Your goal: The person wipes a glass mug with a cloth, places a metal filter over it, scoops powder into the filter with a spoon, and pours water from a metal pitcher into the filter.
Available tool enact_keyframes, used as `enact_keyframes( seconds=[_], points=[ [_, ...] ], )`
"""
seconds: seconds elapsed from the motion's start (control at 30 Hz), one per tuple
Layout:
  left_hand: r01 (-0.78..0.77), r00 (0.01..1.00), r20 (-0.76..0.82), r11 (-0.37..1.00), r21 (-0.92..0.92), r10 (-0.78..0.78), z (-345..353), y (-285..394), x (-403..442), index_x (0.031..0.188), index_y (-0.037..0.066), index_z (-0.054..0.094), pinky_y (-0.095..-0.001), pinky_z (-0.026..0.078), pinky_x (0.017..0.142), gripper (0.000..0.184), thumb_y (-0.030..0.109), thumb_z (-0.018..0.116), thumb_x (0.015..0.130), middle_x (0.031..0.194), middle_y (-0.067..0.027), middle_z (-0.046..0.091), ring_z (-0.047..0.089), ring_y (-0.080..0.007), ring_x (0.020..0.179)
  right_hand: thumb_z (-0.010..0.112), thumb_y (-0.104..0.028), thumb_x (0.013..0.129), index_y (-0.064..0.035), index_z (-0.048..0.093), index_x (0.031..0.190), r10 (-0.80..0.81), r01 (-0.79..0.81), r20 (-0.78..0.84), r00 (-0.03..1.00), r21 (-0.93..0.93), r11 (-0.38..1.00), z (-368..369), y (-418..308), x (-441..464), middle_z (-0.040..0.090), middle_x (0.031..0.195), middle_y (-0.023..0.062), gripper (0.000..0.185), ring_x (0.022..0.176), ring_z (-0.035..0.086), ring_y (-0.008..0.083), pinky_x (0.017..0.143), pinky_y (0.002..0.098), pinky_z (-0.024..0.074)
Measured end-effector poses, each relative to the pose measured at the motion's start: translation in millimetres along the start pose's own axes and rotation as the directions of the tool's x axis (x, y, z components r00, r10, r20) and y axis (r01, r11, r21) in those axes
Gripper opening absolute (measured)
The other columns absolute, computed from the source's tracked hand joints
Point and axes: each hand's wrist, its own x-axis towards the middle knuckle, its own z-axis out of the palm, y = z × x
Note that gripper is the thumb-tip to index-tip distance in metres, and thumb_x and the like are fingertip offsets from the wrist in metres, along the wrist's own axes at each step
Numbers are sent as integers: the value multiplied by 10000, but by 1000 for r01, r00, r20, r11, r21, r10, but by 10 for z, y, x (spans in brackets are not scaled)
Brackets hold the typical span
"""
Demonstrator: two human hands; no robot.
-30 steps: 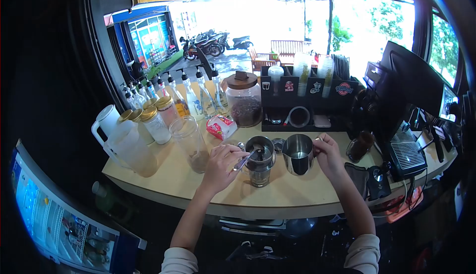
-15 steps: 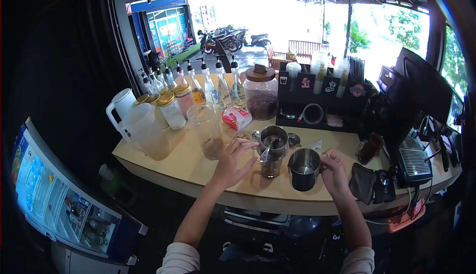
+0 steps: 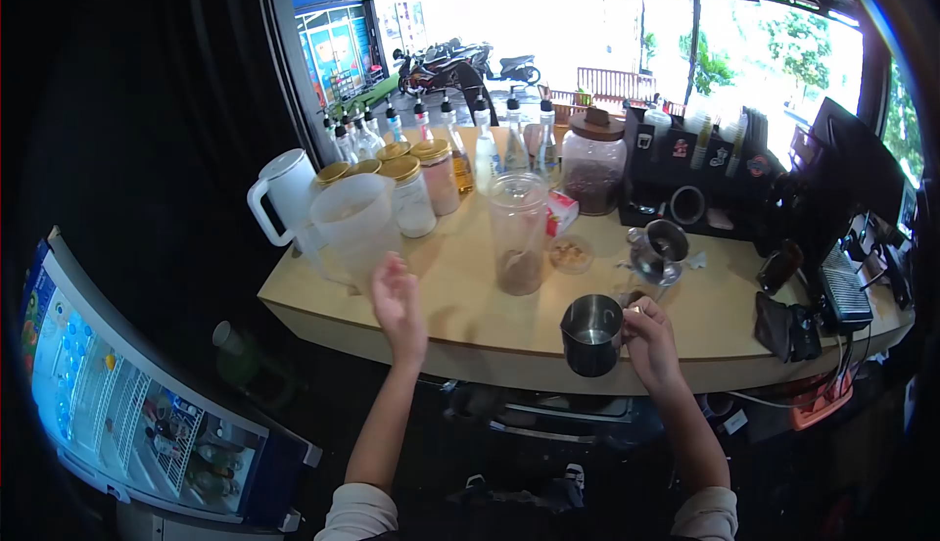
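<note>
My right hand (image 3: 652,337) grips a steel milk jug (image 3: 590,343) by its handle. The jug is upright at the counter's front edge, and no liquid can be made out inside. My left hand (image 3: 397,311) has its fingers up and apart, in front of the lower right side of a translucent plastic pitcher (image 3: 354,223); whether it touches is unclear. Between the hands, farther back, stands a tall clear container (image 3: 519,223) with brown contents at its bottom. Right of it are a small dish of light brown bits (image 3: 571,254) and a metal cup (image 3: 666,239) over glassware.
A white lidded pitcher (image 3: 290,188), gold-lidded jars (image 3: 414,203) and several pump bottles line the back left. Behind are a wooden-lidded jar (image 3: 593,164) and a black cup holder (image 3: 676,174). A dark pouch (image 3: 774,324) lies at right. A glass-door fridge (image 3: 157,404) stands lower left.
My left hand has left the metal cup and glassware and moved left to the plastic pitcher. My right hand keeps the jug, now nearer the counter's front edge. The view has turned left.
</note>
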Motion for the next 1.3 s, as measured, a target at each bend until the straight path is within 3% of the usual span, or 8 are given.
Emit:
enact_keyframes(
  seconds=[0.13,0.23,0.33,0.53,0.63,0.8,1.03,1.3],
  points=[
    [-12,983,-183,997,82,27,-496,-145,544,1344,-21,334,-345,269,1049,558,271,545,918,1362,-158,382,341,-217,1284,595,-15,836,-79,490,763,10,-10,11,1000,4,1000,442,376,50,530,665,15,142,602,509,94,576,278,455],
    [214,961,-188,976,43,-202,-731,-346,945,1358,-34,301,-339,234,1069,650,404,505,924,1422,-174,307,270,-237,1337,612,-8,822,-86,493,764,20,-21,8,1000,21,1000,666,595,110,543,674,12,153,606,509,85,602,246,437],
    [243,966,-76,969,-46,-246,-790,-473,1305,1380,-36,278,-327,258,1059,735,491,483,911,1414,-165,332,308,-242,1317,614,3,816,-90,492,767,24,-24,15,1000,27,999,802,724,168,557,685,12,161,608,509,81,607,221,418],
    [322,923,-154,926,-197,-354,-716,-462,1628,1262,-70,447,-331,348,985,652,476,496,909,1256,-129,494,465,-209,1160,609,18,817,-93,490,776,27,-28,39,999,38,999,955,919,263,585,711,20,167,617,513,72,606,199,405],
    [224,941,-211,953,-204,-266,-721,-481,1654,1185,-57,523,-329,369,965,563,434,511,909,1202,-117,531,488,-200,1129,589,-44,836,-80,489,752,0,-1,-20,1000,-24,1000,1020,1019,334,542,653,53,136,549,539,185,555,311,450],
    [381,905,-55,861,-338,-422,-867,-471,1751,1230,-46,513,-330,335,1030,511,339,550,898,1278,-120,520,440,-198,1230,594,-38,835,-86,491,757,24,-24,-35,999,5,1000,1153,1041,369,559,678,49,138,593,527,140,583,290,446],
    [444,892,97,817,-369,-441,-1054,-479,1876,1244,-53,488,-339,301,1078,498,290,560,891,1288,-123,520,433,-199,1237,616,-35,820,-77,495,753,22,-21,-39,999,42,999,1216,1062,487,551,682,25,144,624,506,96,640,233,410],
    [475,838,381,866,-155,-391,-847,-174,1764,1317,-54,403,-313,288,1093,511,261,506,930,1281,-120,534,463,-191,1212,616,1,824,-90,474,715,6,3,-53,999,165,986,1394,1099,724,473,650,-17,201,585,414,69,594,214,340]
  ],
)
